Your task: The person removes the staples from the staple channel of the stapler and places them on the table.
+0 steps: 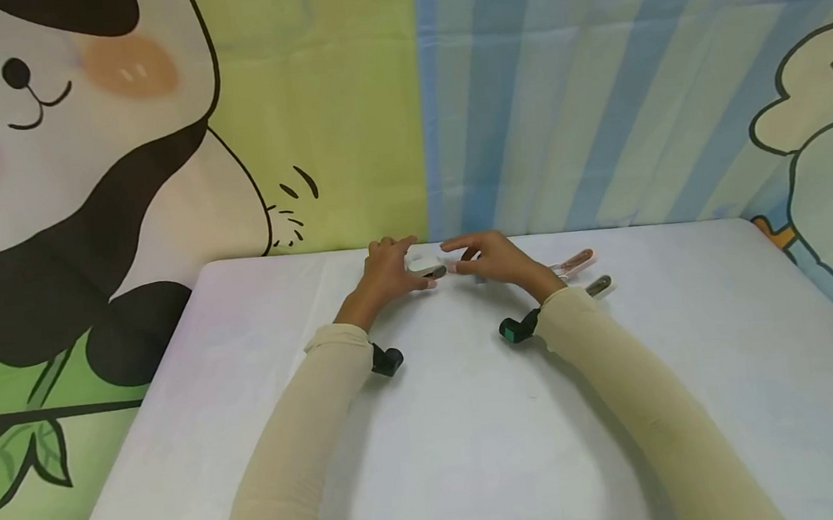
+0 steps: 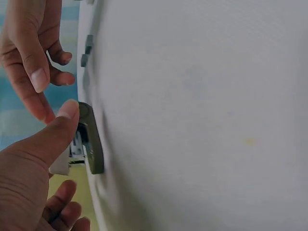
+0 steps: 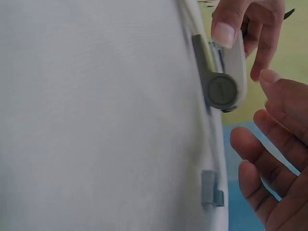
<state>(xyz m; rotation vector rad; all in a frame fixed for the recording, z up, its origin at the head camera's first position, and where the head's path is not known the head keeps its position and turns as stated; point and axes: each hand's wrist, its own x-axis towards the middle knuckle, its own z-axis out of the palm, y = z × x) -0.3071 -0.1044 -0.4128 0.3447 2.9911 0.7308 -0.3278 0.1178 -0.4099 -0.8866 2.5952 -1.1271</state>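
My left hand (image 1: 387, 269) holds a small stapler (image 1: 429, 273) near the table's far edge. In the right wrist view the stapler (image 3: 222, 89) shows a grey-green part with a round end, a pale body and some metal between. The left thumb (image 2: 65, 118) lies against it in the left wrist view, with the other fingers partly hidden behind. My right hand (image 1: 491, 256) hovers just right of the stapler, its fingers loosely bent and holding nothing. Close by lies a small grey piece (image 3: 211, 188), perhaps a strip of staples.
Right of the right wrist lie a pinkish-brown item (image 1: 576, 261) and a dark-and-white one (image 1: 600, 285), both partly hidden by the arm. A white cloth covers the table (image 1: 436, 459). A printed curtain (image 1: 344, 133) hangs right behind its far edge.
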